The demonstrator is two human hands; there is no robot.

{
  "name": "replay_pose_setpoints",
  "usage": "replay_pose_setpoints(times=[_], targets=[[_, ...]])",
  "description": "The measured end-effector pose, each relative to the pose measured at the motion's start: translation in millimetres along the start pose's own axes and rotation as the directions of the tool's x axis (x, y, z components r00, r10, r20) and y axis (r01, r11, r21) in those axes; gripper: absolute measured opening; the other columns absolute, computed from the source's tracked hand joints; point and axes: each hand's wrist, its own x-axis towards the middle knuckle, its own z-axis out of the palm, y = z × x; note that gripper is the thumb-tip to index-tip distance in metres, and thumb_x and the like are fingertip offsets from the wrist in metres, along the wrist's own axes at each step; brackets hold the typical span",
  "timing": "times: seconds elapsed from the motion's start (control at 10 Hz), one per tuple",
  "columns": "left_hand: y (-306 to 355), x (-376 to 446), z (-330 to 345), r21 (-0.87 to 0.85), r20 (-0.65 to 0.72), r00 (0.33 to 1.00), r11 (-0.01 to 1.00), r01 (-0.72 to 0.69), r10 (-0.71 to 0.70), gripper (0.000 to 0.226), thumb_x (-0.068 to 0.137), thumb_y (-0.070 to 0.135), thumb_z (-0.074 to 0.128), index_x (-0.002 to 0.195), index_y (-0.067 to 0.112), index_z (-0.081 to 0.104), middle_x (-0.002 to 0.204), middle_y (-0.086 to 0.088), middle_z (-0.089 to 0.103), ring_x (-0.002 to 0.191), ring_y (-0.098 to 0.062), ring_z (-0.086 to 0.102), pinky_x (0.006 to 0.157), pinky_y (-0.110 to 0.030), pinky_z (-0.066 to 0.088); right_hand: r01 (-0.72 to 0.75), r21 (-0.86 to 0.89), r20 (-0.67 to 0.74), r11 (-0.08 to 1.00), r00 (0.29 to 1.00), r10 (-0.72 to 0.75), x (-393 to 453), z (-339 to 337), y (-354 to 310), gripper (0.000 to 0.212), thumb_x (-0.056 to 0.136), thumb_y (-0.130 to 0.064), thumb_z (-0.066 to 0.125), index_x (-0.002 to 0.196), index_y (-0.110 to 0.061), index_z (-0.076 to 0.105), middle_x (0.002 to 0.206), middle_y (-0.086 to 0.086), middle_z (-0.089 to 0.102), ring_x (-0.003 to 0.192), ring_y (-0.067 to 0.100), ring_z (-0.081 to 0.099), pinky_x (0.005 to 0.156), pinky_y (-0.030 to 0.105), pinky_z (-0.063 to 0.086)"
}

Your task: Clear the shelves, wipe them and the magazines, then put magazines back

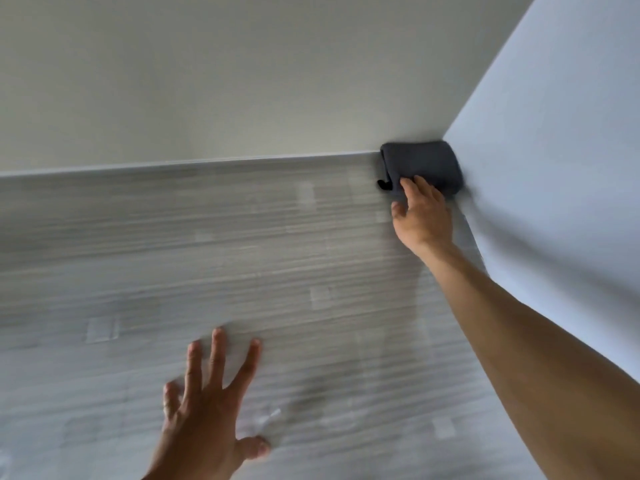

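Head view: a dark grey cloth [424,164], folded into a thick pad, is seen pressed into the far right corner of a grey wood-grain shelf [207,258], where the shelf's back edge meets the pale side panel [554,150]. It is covered at its near edge by the right hand [420,214], whose fingers are laid fairly straight over the fabric, so the grip is judged to be a flat press rather than a pinch; the fingertips are partly hidden in the folds. The left hand [211,407] is spread wide with straight fingers just over or on the near part of the shelf, and nothing is held in it; contact cannot be confirmed through the motion blur.

The cloth is judged soft, light and easily bunched, so it is best kept under a flat palm near its middle, with the folded edge led into the corner. The shelf surface looks smooth and stiff, and the cloth should slide on it readily. No magazines are visible, so the wiping step is taken to be in hand. Behind the shelf, a plain off-white wall [242,71] is seen.
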Motion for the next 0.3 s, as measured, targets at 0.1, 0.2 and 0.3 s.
replay_pose_setpoints(times=[0.1,0.2,0.3], targets=[[6.8,0.0,-4.2,-0.01,0.054,0.998,1.0,0.026,-0.025,0.134,0.065,0.076,0.067,0.129,0.048,-0.047,0.138,-0.002,-0.059,0.142,-0.037,-0.034,0.117,-0.06,0.016,0.031,-0.037,0.096,0.999,0.995,-0.027,-0.3,7.6,12.5,0.055,0.099,-0.024,0.05,0.152,-0.017,0.036,0.163,0.006,0.025,0.148,0.03,0.023,0.115,0.046,0.029],[10.8,-5.0,-10.0,-0.01,0.063,0.998,1.0,0.027,-0.027,0.126,0.072,0.07,0.067,0.137,0.048,-0.038,0.141,-0.004,-0.056,0.139,-0.036,-0.04,0.119,-0.06,0.007,0.012,0.044,0.142,0.999,0.99,-0.018,3.0,-1.2,14.1,0.058,0.099,-0.024,0.051,0.153,-0.016,0.034,0.165,0.007,0.02,0.151,0.031,0.018,0.119,0.046,0.025],[13.5,-5.0,-10.5,-0.008,0.096,0.995,0.999,0.033,-0.032,0.126,0.071,0.068,0.069,0.14,0.048,-0.035,0.145,-0.005,-0.053,0.139,-0.035,-0.04,0.118,-0.063,0.004,0.066,0.098,0.038,0.993,0.997,-0.07,-20.6,-0.3,14.0,0.058,0.097,-0.022,0.055,0.151,-0.012,0.037,0.163,0.012,0.023,0.149,0.034,0.023,0.117,0.05,0.029]])
